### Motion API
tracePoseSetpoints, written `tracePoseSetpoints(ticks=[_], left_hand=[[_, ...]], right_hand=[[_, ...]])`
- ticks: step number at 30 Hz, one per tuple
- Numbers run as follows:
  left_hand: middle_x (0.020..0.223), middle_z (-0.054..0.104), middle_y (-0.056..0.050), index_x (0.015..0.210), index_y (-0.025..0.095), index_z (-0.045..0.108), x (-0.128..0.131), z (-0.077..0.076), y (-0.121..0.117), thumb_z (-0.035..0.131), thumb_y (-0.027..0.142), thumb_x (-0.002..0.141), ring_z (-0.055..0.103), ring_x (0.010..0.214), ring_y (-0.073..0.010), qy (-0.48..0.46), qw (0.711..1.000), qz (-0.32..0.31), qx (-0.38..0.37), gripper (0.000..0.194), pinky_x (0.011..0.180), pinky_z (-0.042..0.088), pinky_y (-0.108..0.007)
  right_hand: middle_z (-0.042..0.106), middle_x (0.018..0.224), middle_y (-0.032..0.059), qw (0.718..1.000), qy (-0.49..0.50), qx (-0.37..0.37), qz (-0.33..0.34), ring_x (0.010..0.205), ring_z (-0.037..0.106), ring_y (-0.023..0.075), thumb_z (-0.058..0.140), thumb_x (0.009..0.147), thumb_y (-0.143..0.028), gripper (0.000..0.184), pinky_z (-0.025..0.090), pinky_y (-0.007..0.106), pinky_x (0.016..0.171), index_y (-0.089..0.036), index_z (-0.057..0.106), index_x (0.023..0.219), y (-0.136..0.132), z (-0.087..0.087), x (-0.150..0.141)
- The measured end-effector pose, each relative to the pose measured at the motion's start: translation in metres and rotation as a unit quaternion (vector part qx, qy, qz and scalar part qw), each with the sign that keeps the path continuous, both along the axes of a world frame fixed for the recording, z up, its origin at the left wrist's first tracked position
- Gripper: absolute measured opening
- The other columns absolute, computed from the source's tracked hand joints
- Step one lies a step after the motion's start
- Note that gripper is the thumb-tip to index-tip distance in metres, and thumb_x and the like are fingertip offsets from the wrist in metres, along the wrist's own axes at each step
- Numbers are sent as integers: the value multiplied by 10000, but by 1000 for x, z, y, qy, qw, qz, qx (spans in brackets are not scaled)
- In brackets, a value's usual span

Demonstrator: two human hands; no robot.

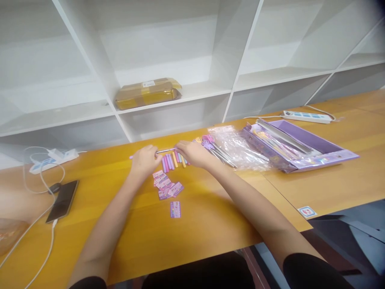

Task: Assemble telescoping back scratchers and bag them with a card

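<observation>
Between my two hands runs a thin metal rod (164, 151) with purple parts at its ends; it looks like a back scratcher, though its head is not clear. My left hand (146, 160) is closed round its left part, and a purple tip sticks out past the fingers. On the right part, my right hand (190, 153) is closed too, hiding that end. Just below lies a row of short purple, pink and orange sticks (170, 161), partly under my right hand. Nearer me are several small pink printed cards (165, 184) and one separate card (175, 209).
Metal-rod back scratchers (221, 151) with coloured hand-shaped heads lie right of my hands, beside clear plastic bags (237, 146). Further right stands a purple open box (319, 160). A phone (63, 200) with cables and a power strip (54, 160) are left. A taped parcel (148, 93) sits on the shelf.
</observation>
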State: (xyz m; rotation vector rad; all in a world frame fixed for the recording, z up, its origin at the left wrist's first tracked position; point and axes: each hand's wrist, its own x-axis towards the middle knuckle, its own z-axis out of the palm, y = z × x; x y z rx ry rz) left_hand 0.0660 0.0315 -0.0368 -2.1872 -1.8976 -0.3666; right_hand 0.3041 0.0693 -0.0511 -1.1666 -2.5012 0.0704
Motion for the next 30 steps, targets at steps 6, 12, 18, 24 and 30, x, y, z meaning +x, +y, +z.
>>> tracePoseSetpoints(ticks=[6, 12, 18, 24, 30], left_hand=[[956, 748, -77, 838, 216, 662, -3, 0, 3, 494, 230, 959, 692, 885, -249, 13, 1000, 2, -3, 207, 681, 362, -368], [982, 754, -85, 887, 216, 679, -2, 1, 2, 486, 206, 980, 703, 913, -259, 29, 999, -3, -15, 215, 693, 383, -362], [1001, 757, -95, 926, 208, 695, -2, 1, 2, 462, 189, 1009, 713, 941, -276, 36, 999, -19, -20, 248, 714, 410, -372], [1009, 753, -95, 958, 209, 703, 1, -2, 0, 457, 177, 1017, 708, 935, -261, 41, 998, -41, -21, 255, 729, 418, -367], [999, 748, -93, 947, 208, 704, 3, -2, -3, 453, 167, 1015, 705, 946, -263, 49, 996, -66, -19, 263, 734, 423, -377]], right_hand=[[779, 1146, 90, 999, 26, -22, 21, 998, 709, 207, 458, 1179, -341, 295, 391, 281, 791, -195, 714, 1173, -1, 4, 1], [796, 1128, 85, 999, 18, -34, 7, 944, 710, 212, 443, 1176, -336, 284, 367, 291, 748, -211, 694, 1130, -3, 9, 2], [812, 1085, 68, 1000, 8, -28, 5, 930, 727, 221, 504, 1128, -247, 203, 346, 307, 720, -216, 703, 1149, -4, 7, 1], [784, 1240, 85, 998, 36, -7, 46, 1058, 719, 215, 555, 1139, -328, 226, 407, 296, 806, -207, 699, 1263, -5, 3, -2], [771, 1136, 89, 997, -8, 15, 70, 955, 694, 195, 463, 1184, -380, 334, 366, 296, 762, -184, 719, 1097, -6, 2, -9]])
